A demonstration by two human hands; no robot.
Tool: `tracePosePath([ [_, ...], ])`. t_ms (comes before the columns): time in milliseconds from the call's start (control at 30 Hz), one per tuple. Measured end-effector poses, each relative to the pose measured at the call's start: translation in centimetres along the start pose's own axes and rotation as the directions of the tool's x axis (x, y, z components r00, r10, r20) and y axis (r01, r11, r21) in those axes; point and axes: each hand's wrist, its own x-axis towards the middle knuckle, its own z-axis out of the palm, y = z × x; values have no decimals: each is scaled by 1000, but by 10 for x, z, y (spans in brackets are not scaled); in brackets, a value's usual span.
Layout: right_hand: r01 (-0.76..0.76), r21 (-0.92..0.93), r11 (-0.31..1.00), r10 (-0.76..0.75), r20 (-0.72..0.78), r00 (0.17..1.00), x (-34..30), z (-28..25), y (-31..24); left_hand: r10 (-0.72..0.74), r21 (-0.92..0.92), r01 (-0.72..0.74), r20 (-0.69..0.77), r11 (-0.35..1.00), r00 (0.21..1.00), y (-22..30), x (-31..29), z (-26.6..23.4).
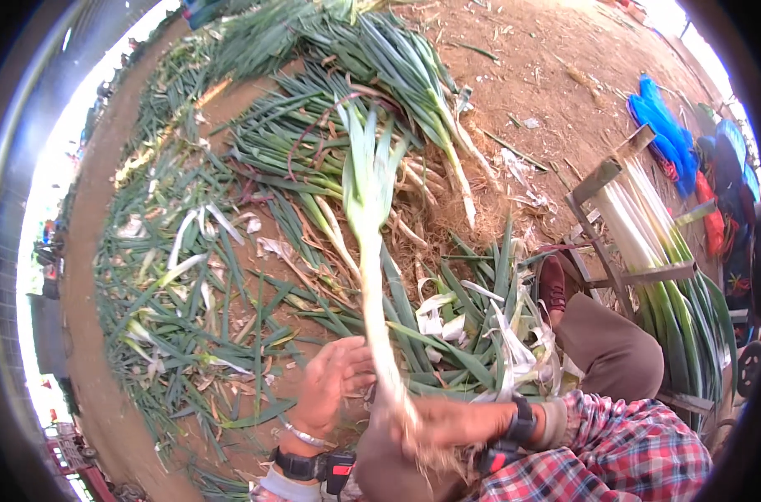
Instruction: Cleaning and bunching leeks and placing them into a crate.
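Note:
A long leek (spring onion type) [374,293] stands slanted in front of me, green leaves at the far end and pale stem toward me. My right hand [452,421], slightly blurred, is closed around the stem close to its hairy roots. Just left of the stem, my left hand [334,381] has its fingers stretched out, apparently apart from the leek. Beyond lies a heap of untrimmed leeks [314,134] with roots and soil. Stripped leaves and pale peelings [456,322] lie on the ground by my legs.
On my right, a wooden rack [623,268] holds a bundle of cleaned leeks [669,293]. Discarded green leaves [171,309] cover the ground to my left. Blue plastic [665,125] and a red bag [709,217] lie far right. My shoe [553,284] rests beside the rack.

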Motion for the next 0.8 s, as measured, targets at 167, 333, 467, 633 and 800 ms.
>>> tracePosePath([
  [167, -210, -131, 969, 247, 479, 842, -48, 66, 35, -24, -372, 23, 2, 928, 1000, 12, -67, 45],
  [333, -46, -307, 951, 214, 542, 813, -87, 95, 15, 319, -639, -244, 2, 729, 948, 10, -122, 38],
  [467, -108, -498, 861, 385, 497, 777, -113, 76, 37, 546, -704, -444, -96, 554, 833, 13, -151, -6],
  [633, 275, -936, 219, 155, 312, 937, -104, 95, 8, 708, -518, -688, -203, 509, 677, 27, -210, 18],
  [800, 463, -745, 480, -495, 205, 844, -34, 175, -5, 735, -88, -790, -316, 607, 600, 18, -241, 54],
])
